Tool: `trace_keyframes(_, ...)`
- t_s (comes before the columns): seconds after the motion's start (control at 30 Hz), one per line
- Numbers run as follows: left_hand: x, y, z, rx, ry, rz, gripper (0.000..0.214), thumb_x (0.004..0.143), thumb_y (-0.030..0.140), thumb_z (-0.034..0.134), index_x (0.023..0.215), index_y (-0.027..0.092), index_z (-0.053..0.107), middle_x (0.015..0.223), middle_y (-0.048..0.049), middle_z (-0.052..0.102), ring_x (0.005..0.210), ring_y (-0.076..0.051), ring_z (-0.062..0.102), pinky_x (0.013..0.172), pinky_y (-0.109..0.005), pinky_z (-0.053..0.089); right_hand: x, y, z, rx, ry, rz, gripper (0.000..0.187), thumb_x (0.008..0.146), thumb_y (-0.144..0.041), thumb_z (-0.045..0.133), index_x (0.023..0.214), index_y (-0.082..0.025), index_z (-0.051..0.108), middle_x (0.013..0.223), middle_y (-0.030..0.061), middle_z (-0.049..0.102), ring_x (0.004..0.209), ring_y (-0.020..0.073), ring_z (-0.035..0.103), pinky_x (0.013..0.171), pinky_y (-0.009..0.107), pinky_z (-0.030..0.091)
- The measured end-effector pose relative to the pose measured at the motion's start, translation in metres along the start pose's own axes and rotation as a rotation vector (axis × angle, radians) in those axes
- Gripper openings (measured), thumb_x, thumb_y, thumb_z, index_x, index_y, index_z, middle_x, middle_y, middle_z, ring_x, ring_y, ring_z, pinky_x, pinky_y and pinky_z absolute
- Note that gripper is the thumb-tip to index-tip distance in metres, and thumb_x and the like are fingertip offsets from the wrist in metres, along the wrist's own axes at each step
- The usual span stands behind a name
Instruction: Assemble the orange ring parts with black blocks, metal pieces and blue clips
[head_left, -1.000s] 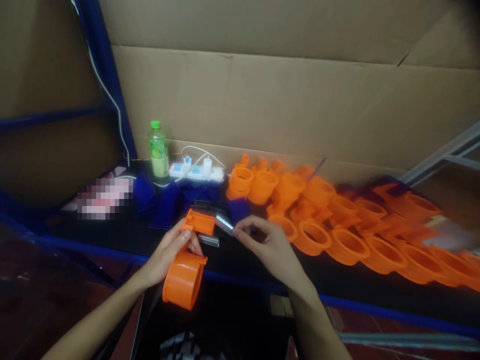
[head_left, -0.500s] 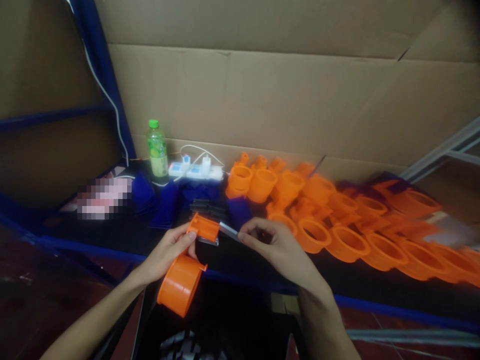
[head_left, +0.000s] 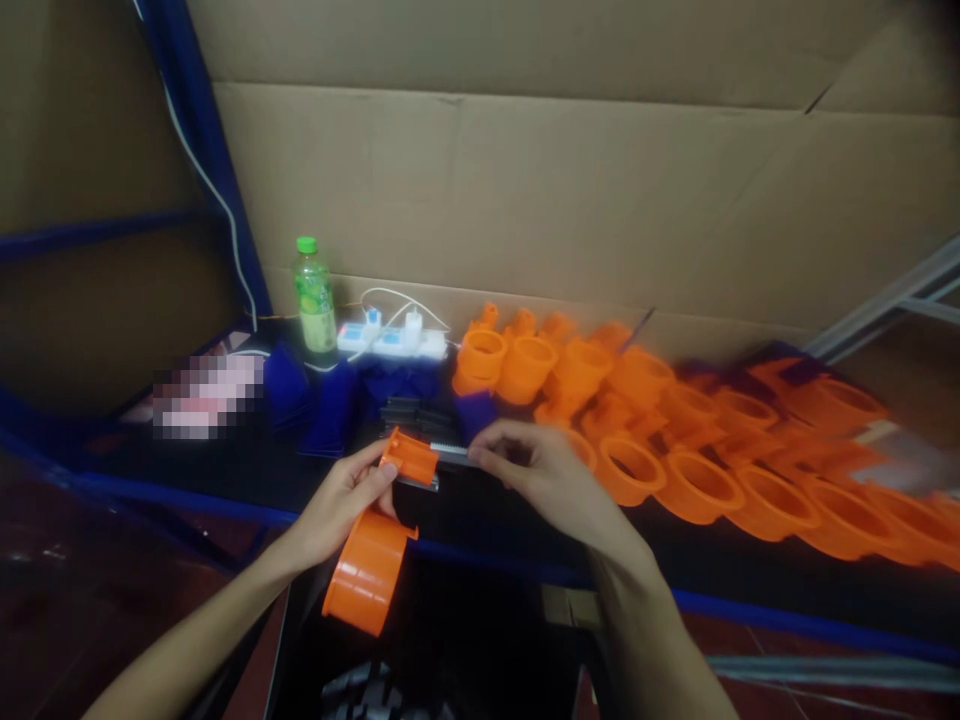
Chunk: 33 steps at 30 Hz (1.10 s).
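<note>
My left hand [head_left: 352, 500] grips an orange plastic tape dispenser [head_left: 367, 575], its wide ring hanging below the fingers. Thumb and fingers pinch its flat upper end, which points right; a shiny metal edge shows under that end. Between the thumb and forefinger of my right hand [head_left: 525, 455] is a thin grey toothed strip [head_left: 450, 453], teeth upward. The strip's left end meets the dispenser's right edge; whether it touches or sits inside I cannot tell. Behind the hands lies a pile of dark strips [head_left: 416, 415].
Rows of orange dispensers [head_left: 697, 485] stretch along the right of the black table. Blue flat stacks [head_left: 330, 405], a green-capped bottle [head_left: 315, 305] and a white power strip [head_left: 394, 342] stand behind. Cardboard [head_left: 525, 200] walls the back. Below is a dark container [head_left: 360, 690] with grey pieces.
My right hand has moved slightly left and up, turning the toothed strip nearly level against the dispenser. The dispenser in my left hand has tilted slightly, its ring swinging a little right.
</note>
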<state>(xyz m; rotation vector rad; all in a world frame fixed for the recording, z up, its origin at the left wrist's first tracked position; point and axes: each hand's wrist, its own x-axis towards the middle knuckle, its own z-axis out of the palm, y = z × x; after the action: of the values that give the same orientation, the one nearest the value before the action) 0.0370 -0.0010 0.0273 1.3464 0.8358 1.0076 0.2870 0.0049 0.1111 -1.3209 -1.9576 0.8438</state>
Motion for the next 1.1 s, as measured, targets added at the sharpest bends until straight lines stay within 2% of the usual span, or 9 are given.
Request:
trace_keyframes(0.07,0.001,-0.002,-0.001,0.003,0.024,0.0,0.045,0.095,0.049,0.056,0.127,0.017,0.059,0.06,0.0016,0.063,0.055,-0.015,0.058,0.056,-0.024,0.043,0.005,0.005,0.003,0.032,0.015,0.004,0.018,0.087,-0.035,0.067,0.085,-0.017,0.071,0.074,0.0001,0.066,0.058,0.0092,0.052,0.055,0.023,0.04)
trace_keyframes(0.27,0.0,-0.002,0.002,0.044,0.007,0.012,0.051,0.095,0.051,0.055,0.13,0.014,0.061,0.062,-0.0016,0.067,0.057,-0.016,0.062,0.057,-0.025,0.044,0.011,0.009,0.015,0.152,-0.071,0.028,0.025,0.086,-0.039,0.068,0.087,-0.015,0.071,0.069,0.0007,0.063,0.053,0.0083,0.047,0.051,0.022,0.037)
trace_keyframes(0.4,-0.001,-0.001,0.003,0.049,0.045,0.021,0.055,0.094,0.051,0.057,0.135,0.014,0.058,0.062,-0.0019,0.068,0.056,-0.017,0.061,0.057,-0.025,0.044,0.019,0.004,0.021,0.106,-0.001,-0.032,0.024,0.085,-0.039,0.07,0.085,-0.016,0.072,0.076,0.0025,0.066,0.065,0.0111,0.052,0.06,0.024,0.041)
trace_keyframes(0.57,0.001,0.0,0.0,0.074,0.06,0.018,0.048,0.092,0.052,0.059,0.121,0.014,0.067,0.062,-0.0024,0.068,0.058,-0.017,0.062,0.058,-0.025,0.045,0.036,-0.002,0.021,0.155,-0.105,-0.054,0.022,0.081,-0.035,0.072,0.075,-0.015,0.067,0.061,-0.0033,0.054,0.058,0.0083,0.043,0.055,0.022,0.034)
trace_keyframes(0.7,0.0,0.001,-0.002,0.102,0.058,0.016,0.043,0.094,0.051,0.057,0.113,0.015,0.068,0.062,-0.0019,0.067,0.058,-0.016,0.061,0.058,-0.024,0.044,0.047,-0.011,0.024,0.163,-0.171,-0.062,0.019,0.083,-0.029,0.069,0.072,-0.014,0.062,0.065,-0.0032,0.055,0.061,0.0079,0.044,0.058,0.021,0.034)
trace_keyframes(0.87,0.0,0.0,0.002,0.007,0.147,0.047,0.039,0.091,0.049,0.061,0.115,0.017,0.063,0.06,0.0017,0.064,0.056,-0.014,0.06,0.059,-0.024,0.046,0.06,-0.016,0.021,0.064,-0.269,-0.095,0.026,0.085,-0.04,0.069,0.08,-0.014,0.067,0.065,-0.0026,0.057,0.06,0.0092,0.047,0.055,0.021,0.035)
trace_keyframes(0.93,0.0,-0.001,0.003,-0.088,0.216,0.079,0.033,0.091,0.049,0.061,0.102,0.018,0.065,0.059,0.0022,0.062,0.053,-0.014,0.058,0.058,-0.024,0.046,0.063,-0.014,0.014,-0.009,-0.235,-0.149,0.027,0.091,-0.041,0.064,0.089,-0.015,0.07,0.074,-0.0001,0.064,0.066,0.011,0.053,0.06,0.022,0.039)
trace_keyframes(1.0,0.001,-0.003,0.002,-0.169,0.283,0.096,0.033,0.091,0.05,0.06,0.083,0.018,0.063,0.06,0.0016,0.061,0.052,-0.013,0.057,0.056,-0.024,0.046,0.063,-0.009,0.006,-0.129,-0.113,-0.196,0.025,0.094,-0.039,0.059,0.095,-0.017,0.071,0.085,0.0022,0.069,0.074,0.013,0.059,0.067,0.024,0.042)
trace_keyframes(1.1,0.002,-0.006,-0.003,-0.248,0.328,0.1,0.04,0.092,0.05,0.057,0.068,0.018,0.057,0.06,0.0009,0.059,0.051,-0.012,0.055,0.055,-0.024,0.046,0.057,0.002,0.0,-0.405,0.01,-0.24,0.015,0.091,-0.033,0.065,0.094,-0.02,0.072,0.095,0.0036,0.071,0.08,0.0153,0.061,0.071,0.027,0.043)
